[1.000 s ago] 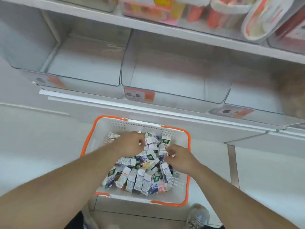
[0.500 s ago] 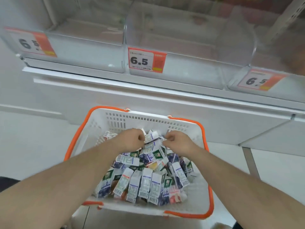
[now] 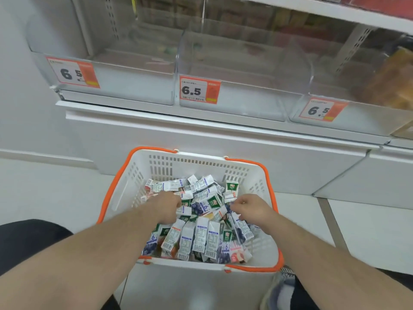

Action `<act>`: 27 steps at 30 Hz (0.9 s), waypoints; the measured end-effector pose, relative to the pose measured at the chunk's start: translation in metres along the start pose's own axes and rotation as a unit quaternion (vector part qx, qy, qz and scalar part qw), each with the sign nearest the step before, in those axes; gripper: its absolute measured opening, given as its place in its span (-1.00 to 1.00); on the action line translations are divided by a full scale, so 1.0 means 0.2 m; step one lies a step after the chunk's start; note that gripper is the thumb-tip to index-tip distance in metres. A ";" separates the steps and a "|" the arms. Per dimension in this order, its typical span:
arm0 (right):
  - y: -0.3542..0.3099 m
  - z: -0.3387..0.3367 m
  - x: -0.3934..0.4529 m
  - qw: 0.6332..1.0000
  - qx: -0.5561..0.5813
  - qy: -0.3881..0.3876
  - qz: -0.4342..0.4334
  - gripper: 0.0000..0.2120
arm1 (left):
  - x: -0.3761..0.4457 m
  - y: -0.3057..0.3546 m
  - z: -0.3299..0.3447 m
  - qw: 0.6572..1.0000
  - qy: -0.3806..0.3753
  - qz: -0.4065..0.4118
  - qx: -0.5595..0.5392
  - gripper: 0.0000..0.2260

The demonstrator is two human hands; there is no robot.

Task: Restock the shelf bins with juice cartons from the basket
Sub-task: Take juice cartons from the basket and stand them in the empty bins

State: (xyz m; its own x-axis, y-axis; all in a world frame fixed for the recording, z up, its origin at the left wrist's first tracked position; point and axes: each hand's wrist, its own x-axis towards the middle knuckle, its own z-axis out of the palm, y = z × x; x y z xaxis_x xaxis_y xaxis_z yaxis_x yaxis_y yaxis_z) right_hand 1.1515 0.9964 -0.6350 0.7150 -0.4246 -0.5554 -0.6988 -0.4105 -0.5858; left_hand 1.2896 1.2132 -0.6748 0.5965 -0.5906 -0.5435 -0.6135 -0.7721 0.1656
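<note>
Down in the basket, both hands work the heap of cartons. My left hand has its fingers curled into the pile, apparently gripping a carton, though the knuckles hide which one. My right hand is also curled, fingertips pinching at cartons just beside it; whether it has one secured I cannot tell. The hands sit near each other, probably so each can lift out a load at once. Around them the cartons lie jumbled, with bare basket floor to the right and a low orange rim all round. Above and beyond the hands, three clear bins stand with nothing visible in them, each with a price tag on its front. Their open tops leave plenty of room for dropping cartons in.
</note>
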 end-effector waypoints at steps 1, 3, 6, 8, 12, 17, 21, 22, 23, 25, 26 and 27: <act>0.03 0.00 0.01 1.000 0.002 -0.003 0.003 -0.84 | 0.00 0.00 0.01 1.000 0.010 -0.008 0.018 -0.56; 0.07 0.01 0.06 1.000 -0.022 -0.016 0.006 -0.74 | 0.03 0.00 0.04 0.997 0.030 -0.018 0.062 -0.53; 0.07 0.04 0.22 0.996 -0.082 -0.047 -0.003 -0.65 | 0.07 -0.02 0.11 0.996 0.028 -0.026 0.080 -0.51; 0.04 0.08 0.32 0.991 -0.104 -0.076 -0.019 -0.57 | 0.10 -0.03 0.12 0.996 0.021 -0.023 0.088 -0.56; -0.01 0.20 0.39 0.985 -0.146 -0.078 -0.040 -0.42 | 0.13 -0.06 0.02 0.998 -0.009 -0.048 -0.040 -0.62; -0.04 0.26 0.38 0.984 -0.166 -0.051 -0.028 -0.44 | 0.09 -0.08 -0.23 0.982 -0.008 -0.068 -0.177 -0.48; -0.07 0.26 0.36 0.974 -0.222 -0.018 -0.048 -0.68 | -0.01 -0.07 -0.33 0.935 0.035 -0.085 -0.342 -0.53; -0.07 0.26 0.35 0.970 -0.236 -0.017 -0.056 -0.74 | -0.04 -0.07 -0.34 0.918 0.037 -0.087 -0.384 -0.55; -0.08 0.26 0.34 0.967 -0.246 -0.018 -0.065 -0.78 | -0.07 -0.07 -0.34 0.904 0.043 -0.084 -0.418 -0.59; -0.10 0.24 0.31 0.964 -0.252 -0.021 -0.078 -0.80 | -0.13 -0.08 -0.36 0.874 0.061 -0.077 -0.476 -0.60; -0.12 0.21 0.29 0.967 -0.238 -0.019 -0.084 -0.81 | -0.15 -0.08 -0.37 0.859 0.071 -0.076 -0.501 -0.56; -0.13 0.17 0.27 0.972 -0.214 -0.012 -0.092 -0.83 | -0.17 -0.07 -0.40 0.844 0.079 -0.074 -0.525 -0.55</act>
State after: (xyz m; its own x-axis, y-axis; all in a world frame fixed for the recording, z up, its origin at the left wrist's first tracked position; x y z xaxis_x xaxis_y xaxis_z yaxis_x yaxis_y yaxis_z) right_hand 1.2090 1.0128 -0.6698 0.8258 -0.2941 -0.4812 -0.4991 -0.7783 -0.3809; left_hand 1.3199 1.2259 -0.5933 0.7389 -0.4287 -0.5198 0.2213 -0.5742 0.7882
